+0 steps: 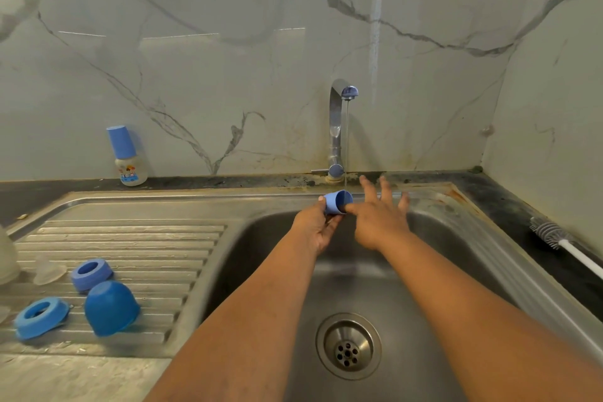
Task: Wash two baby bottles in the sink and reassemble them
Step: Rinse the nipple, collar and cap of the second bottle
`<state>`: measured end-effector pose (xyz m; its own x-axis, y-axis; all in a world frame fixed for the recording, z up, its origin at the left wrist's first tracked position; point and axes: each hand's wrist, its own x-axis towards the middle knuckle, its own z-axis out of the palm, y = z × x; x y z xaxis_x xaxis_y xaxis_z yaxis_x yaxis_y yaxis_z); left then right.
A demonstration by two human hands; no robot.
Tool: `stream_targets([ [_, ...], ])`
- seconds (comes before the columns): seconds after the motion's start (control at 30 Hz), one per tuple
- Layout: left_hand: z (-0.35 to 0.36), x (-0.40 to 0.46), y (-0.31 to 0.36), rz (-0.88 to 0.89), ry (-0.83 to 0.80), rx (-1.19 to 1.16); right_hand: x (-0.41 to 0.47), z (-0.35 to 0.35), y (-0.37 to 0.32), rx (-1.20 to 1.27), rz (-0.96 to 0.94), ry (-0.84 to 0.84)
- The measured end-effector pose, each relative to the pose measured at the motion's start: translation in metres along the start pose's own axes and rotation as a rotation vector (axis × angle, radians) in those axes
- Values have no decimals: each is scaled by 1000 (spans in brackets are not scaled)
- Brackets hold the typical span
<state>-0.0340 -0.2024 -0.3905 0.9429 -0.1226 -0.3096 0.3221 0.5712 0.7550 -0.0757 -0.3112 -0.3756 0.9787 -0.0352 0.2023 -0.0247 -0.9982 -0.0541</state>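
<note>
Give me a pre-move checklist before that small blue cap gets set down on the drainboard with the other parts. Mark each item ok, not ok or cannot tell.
1. Left hand grips the small blue cap: ok.
2. Right hand holds nothing, thumb at the cap's mouth: ok.
3. Water runs from the tap for rinsing: ok.
4. Cap free of soap: cannot tell.
5. Bare space on the drainboard beside the blue rings: ok.
6. Bottle brush out of the way on the counter: ok.
</note>
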Motion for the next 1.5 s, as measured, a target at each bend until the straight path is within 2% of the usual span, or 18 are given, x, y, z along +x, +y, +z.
stream_targets([
  [0.07, 4, -1, 1, -6, -28, -11, -2, 0, 2, -134, -26, 118],
  [0.13, 8, 0, 1, -2, -44, -17, -1, -2, 1, -128, -26, 110],
  [0.2, 7, 2, 1, -15, -50, -12, 3, -4, -3, 94, 38, -32],
  [0.27, 6, 3, 2, -37, -45, -40, 6, -5, -3, 437, 95, -168],
  [0.33, 8, 4, 3, -35, -51, -81, 9, -3, -2, 667, 131, -167],
  [0.37, 9, 4, 2, -30, -49, -83, 9, -4, -2, 665, 134, -137],
  [0.47, 9, 3, -4, -32, -14, -56, 6, -5, 3, 331, 56, 4],
  [0.53, 7, 3, -6, -53, 11, -16, 6, -3, 8, 255, -17, 104],
  [0.67, 5, 2, -5, -104, 14, 139, 15, 0, 20, 467, 70, 141],
  [0.77, 6, 0, -3, -138, -56, 163, 29, 4, 26, 560, 94, 187],
  [0.93, -1, -1, 2, 9, -223, -23, 33, 6, 15, 637, 159, 98],
  [1.0, -5, 3, 3, 44, -179, -75, 30, 3, 10, 637, 123, 32],
  [1.1, -9, 6, 2, 62, -82, -45, 22, -4, 9, 476, 76, -74],
  [1.2, -10, 6, 0, 29, -26, 29, 12, -8, 9, 190, 40, -49],
  [1.27, -10, 6, 1, -1, -4, 27, 11, -5, 5, 133, 8, -19],
  [1.37, -10, 6, 4, -33, 33, 17, 18, 2, -5, 397, -35, -21],
  [1.43, -12, 5, 5, -60, 50, 127, 19, 5, -9, 576, -66, 43],
  [1.5, -11, 0, 5, -91, 25, 222, 18, 7, -10, 546, -96, 162],
])
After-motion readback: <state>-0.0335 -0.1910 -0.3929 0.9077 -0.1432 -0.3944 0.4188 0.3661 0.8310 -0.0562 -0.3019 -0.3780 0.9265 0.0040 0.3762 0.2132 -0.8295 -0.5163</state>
